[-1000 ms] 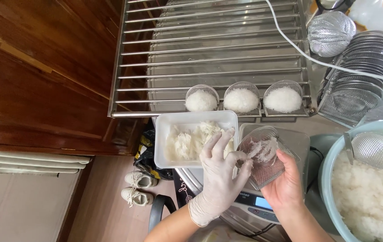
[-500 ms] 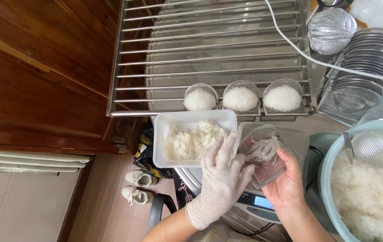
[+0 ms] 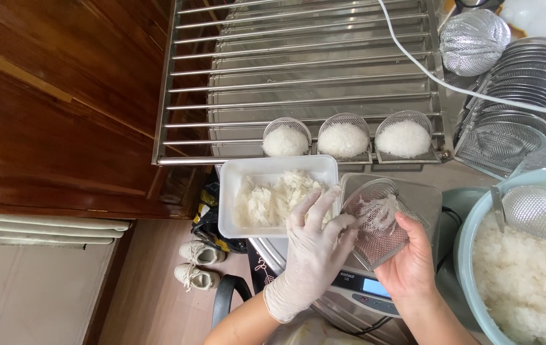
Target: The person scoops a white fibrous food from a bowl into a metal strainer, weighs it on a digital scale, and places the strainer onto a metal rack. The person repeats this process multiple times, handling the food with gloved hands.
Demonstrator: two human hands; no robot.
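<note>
The right hand (image 3: 407, 268), bare, grips a small wire mesh strainer (image 3: 378, 223) tilted over a digital scale (image 3: 407, 198), a little white food stuck inside it. The gloved left hand (image 3: 314, 252) presses loosely curled fingers into the strainer's rim, holding nothing else. Just left sits a white tray (image 3: 273, 191) of shredded white food. Three filled strainers (image 3: 343, 139) stand on the metal rack (image 3: 298, 70) behind
</note>
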